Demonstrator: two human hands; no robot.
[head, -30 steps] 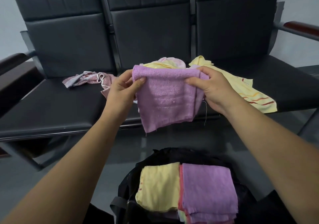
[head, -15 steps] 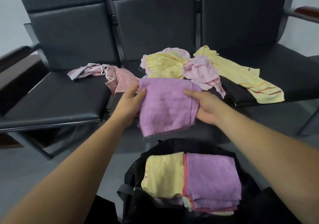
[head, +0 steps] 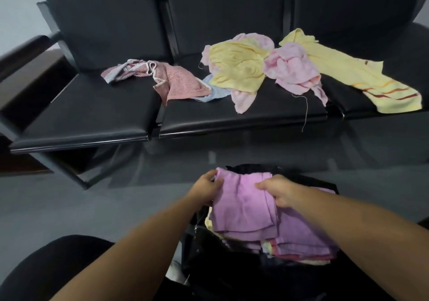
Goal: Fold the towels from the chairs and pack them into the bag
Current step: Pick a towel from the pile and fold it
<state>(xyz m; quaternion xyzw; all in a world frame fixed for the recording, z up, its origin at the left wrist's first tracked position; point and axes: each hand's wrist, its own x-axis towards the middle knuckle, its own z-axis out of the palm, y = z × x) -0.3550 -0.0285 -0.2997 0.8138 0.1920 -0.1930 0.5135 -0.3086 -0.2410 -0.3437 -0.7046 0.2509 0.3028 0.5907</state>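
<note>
Left hand (head: 206,189) and right hand (head: 282,193) pinch a folded purple terry towel (head: 241,208) over the black fabric bag (head: 253,168), mostly hiding its stack (head: 304,240).

The bag (head: 253,168) is sitting on the floor (head: 162,184) in front of the row of chairs, below the middle seat (head: 267,110). A stack of folded towels (head: 306,238) is lying in it. A folded towel (head: 241,205) is lying over the stack's left side, the left hand (head: 205,190) pinching its far left corner and the right hand (head: 282,192) gripping its right edge. Behind, a crumpled towel (head: 176,82) is lying across the gap between the left seat (head: 92,115) and the middle seat. A heap of towels (head: 243,71) is sitting at the back of the middle seat. A long towel (head: 348,73) is running from the heap to the front edge of the right seat (head: 408,54).
</note>
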